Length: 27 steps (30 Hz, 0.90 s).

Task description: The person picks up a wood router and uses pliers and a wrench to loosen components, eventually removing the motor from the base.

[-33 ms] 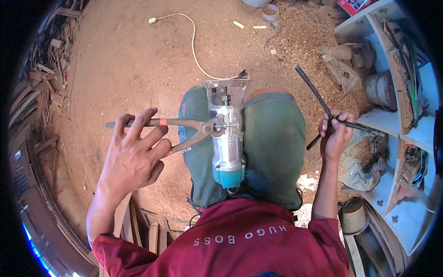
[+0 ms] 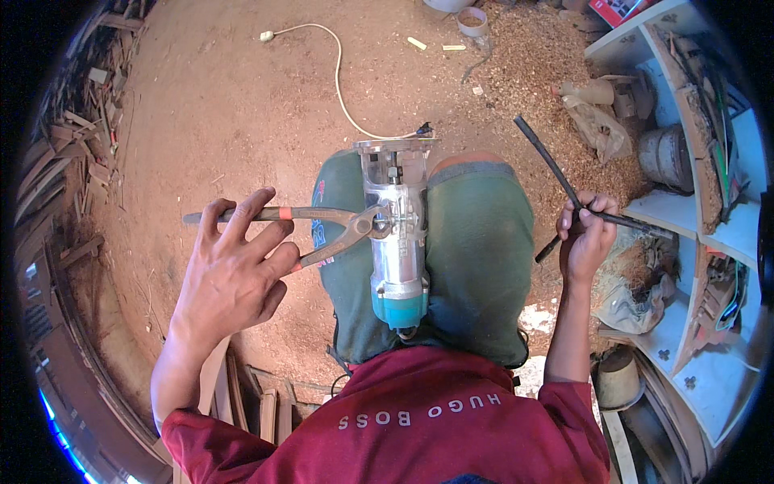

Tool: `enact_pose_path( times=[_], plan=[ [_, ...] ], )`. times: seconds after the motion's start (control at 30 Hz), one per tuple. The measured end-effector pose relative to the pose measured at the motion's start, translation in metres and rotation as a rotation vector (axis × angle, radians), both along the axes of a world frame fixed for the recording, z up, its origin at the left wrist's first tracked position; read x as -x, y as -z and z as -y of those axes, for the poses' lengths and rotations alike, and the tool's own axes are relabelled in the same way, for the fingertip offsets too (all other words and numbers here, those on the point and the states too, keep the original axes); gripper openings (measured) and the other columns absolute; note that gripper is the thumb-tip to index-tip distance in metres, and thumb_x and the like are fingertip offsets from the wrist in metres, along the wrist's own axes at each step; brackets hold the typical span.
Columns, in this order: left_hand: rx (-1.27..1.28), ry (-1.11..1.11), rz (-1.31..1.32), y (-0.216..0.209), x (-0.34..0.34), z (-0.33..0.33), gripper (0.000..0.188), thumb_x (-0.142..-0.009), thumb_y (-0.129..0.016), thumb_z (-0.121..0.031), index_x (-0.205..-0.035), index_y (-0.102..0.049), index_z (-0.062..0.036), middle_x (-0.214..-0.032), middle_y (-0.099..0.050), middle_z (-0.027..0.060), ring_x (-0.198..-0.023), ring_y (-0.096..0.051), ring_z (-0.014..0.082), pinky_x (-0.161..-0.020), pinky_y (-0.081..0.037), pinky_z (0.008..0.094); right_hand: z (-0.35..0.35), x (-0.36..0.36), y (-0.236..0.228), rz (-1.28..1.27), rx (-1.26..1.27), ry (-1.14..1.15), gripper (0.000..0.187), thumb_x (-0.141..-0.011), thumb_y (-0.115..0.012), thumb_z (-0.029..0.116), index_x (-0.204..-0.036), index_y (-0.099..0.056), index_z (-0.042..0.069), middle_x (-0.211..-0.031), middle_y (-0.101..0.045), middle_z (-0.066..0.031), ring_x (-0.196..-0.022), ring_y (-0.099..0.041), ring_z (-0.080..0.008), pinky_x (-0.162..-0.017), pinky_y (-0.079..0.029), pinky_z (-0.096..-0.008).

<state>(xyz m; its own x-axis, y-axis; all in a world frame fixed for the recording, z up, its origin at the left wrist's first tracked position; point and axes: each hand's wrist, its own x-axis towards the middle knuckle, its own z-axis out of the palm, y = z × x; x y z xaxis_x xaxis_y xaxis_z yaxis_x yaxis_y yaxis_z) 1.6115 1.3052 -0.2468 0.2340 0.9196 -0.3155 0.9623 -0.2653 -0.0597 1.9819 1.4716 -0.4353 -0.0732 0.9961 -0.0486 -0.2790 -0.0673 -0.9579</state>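
A trim router (image 2: 397, 266) lies along my thighs, its teal end toward my belly and its clear base toward my knees. My left hand (image 2: 235, 266) is closed around the handles of water pump pliers (image 2: 351, 224) with orange bands. Their jaws meet the left side of the router's silver body; what they bite on there is too small to make out. Off to the right, apart from the router, my right hand (image 2: 588, 234) grips a black three-armed wrench (image 2: 556, 165) where its arms join.
A pale power cord (image 2: 337, 73) with a plug curves over the dirt floor beyond my knees. Wood shavings (image 2: 524, 73) cover the far right. White shelving (image 2: 685, 323) with scraps stands at the right; wood offcuts (image 2: 89, 161) pile up on the left.
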Motion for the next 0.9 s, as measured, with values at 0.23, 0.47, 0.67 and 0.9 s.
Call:
enact_pose_path(
  times=[0.23,0.47,0.67,0.9],
  plan=[
    [0.011,-0.016,0.017,0.004,0.001,0.004,0.028,-0.067,-0.074,-0.018,-0.089,-0.058,-0.0144,-0.107,-0.061,-0.0004,-0.125,-0.049,0.0285,-0.099,-0.04,0.0494,0.007,0.005,-0.012,-0.026,-0.031,-0.03,0.019,-0.087,-0.047,-0.003,-0.098,-0.037,0.01,-0.089,-0.057,-0.0151,-0.058,-0.052,-0.0161,-0.044,-0.042,-0.0254],
    [-0.02,0.022,-0.015,0.005,0.003,0.003,0.026,-0.069,-0.074,-0.019,-0.088,-0.057,-0.0143,-0.102,-0.06,0.0009,-0.12,-0.052,0.0287,-0.097,-0.042,0.0498,0.01,0.006,-0.016,0.016,-0.035,-0.028,0.02,-0.086,-0.048,-0.002,-0.097,-0.037,0.011,-0.089,-0.057,-0.015,-0.057,-0.052,-0.0158,-0.042,-0.041,-0.0253],
    [-0.086,0.049,0.021,0.006,0.007,0.008,0.029,-0.075,-0.072,-0.015,-0.101,-0.06,-0.0163,-0.101,-0.056,0.0068,-0.111,-0.055,0.0308,-0.092,-0.045,0.0472,0.017,0.006,-0.022,0.025,-0.049,-0.047,0.023,-0.086,-0.049,-0.002,-0.1,-0.036,0.012,-0.088,-0.055,-0.0139,-0.056,-0.05,-0.0137,-0.04,-0.038,-0.0228],
    [-0.136,-0.058,0.068,0.011,0.003,0.002,0.067,-0.077,-0.07,-0.018,-0.141,-0.049,-0.007,-0.119,-0.057,0.0134,-0.105,-0.057,0.0315,-0.093,-0.044,0.0455,0.028,0.002,-0.076,0.01,0.204,-0.321,0.027,-0.093,-0.058,0.003,-0.109,-0.038,0.011,-0.086,-0.06,-0.013,-0.052,-0.049,-0.0091,-0.036,-0.035,-0.019]
  ],
)
